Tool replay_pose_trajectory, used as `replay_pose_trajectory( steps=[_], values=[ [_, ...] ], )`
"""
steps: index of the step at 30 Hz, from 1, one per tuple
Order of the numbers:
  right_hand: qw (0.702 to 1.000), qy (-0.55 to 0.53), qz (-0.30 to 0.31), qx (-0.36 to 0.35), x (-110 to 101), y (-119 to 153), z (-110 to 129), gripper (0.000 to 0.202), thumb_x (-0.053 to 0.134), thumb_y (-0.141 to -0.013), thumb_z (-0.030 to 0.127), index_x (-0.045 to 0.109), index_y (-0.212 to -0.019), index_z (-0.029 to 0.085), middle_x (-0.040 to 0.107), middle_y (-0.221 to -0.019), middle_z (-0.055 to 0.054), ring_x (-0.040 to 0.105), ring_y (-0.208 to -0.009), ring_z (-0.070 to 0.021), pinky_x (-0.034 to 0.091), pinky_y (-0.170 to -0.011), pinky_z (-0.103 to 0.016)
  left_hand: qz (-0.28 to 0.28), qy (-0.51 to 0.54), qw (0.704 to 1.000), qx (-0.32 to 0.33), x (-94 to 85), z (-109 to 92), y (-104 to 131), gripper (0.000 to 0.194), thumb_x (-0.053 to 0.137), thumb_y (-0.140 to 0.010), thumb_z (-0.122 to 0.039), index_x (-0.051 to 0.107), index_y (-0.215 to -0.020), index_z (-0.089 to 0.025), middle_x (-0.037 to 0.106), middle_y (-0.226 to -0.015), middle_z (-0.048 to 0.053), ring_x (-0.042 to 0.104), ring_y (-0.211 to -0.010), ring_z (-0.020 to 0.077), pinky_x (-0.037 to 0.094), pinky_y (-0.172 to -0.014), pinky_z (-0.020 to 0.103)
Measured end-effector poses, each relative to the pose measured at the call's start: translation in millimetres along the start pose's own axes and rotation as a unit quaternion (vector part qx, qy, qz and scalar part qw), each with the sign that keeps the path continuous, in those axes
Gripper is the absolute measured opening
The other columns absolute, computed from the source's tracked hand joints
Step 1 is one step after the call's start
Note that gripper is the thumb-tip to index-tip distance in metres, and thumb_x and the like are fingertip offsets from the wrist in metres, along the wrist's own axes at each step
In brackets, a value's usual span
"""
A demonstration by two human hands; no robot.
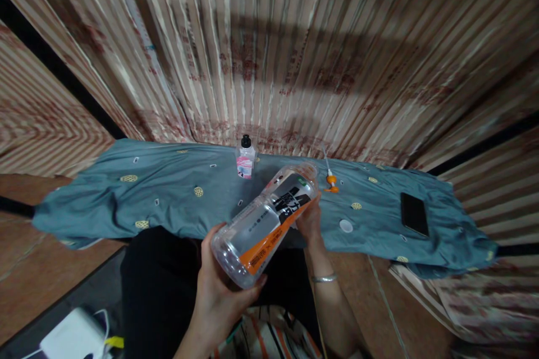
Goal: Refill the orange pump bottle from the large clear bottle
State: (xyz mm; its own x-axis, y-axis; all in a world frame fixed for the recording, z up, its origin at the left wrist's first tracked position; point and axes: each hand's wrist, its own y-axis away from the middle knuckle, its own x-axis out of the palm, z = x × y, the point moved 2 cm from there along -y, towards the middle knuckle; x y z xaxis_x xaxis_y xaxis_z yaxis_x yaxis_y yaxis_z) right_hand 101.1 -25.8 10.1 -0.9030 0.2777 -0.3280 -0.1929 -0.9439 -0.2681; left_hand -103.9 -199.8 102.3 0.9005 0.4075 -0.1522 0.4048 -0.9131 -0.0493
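Observation:
A large clear plastic bottle [263, 227] with an orange, black and grey label is held tilted over my lap, its base towards me at the lower left. My left hand [217, 280] is closed around the base end. Near the upper end, my right hand [309, 219] grips the bottle from below, its fingers partly hidden behind it. Beyond the bottle lies an orange pump head [332, 181] with a clear tube. A small bottle [245, 160] with a black cap and pink label stands upright on the cloth.
A green-blue patterned cloth [168, 210] covers the narrow table. On its right lie a round white disc [346, 226] and a black phone [414, 213]. Striped curtains [269, 56] hang behind and at both sides. A white box-shaped device [73, 336] with a cable sits at lower left.

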Motion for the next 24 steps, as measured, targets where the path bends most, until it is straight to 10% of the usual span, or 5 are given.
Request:
replay_pose_trajectory(
  steps=[24],
  values=[
    [0.999, -0.024, -0.003, -0.025, -0.2, -1.4, 4.1, 0.061, 0.075, -0.072, 0.049, 0.043, -0.117, 0.024, 0.075, -0.105, -0.010, 0.075, -0.094, -0.0282, 0.062, -0.081, -0.044, 0.010, -0.008, 1.000, 0.012, -0.8, 0.5, -0.3, 0.088, 0.089, -0.064, -0.030, 0.041, -0.137, -0.022, 0.070, -0.122, 0.009, 0.075, -0.109, 0.0259, 0.062, -0.095, 0.037]
  ],
)
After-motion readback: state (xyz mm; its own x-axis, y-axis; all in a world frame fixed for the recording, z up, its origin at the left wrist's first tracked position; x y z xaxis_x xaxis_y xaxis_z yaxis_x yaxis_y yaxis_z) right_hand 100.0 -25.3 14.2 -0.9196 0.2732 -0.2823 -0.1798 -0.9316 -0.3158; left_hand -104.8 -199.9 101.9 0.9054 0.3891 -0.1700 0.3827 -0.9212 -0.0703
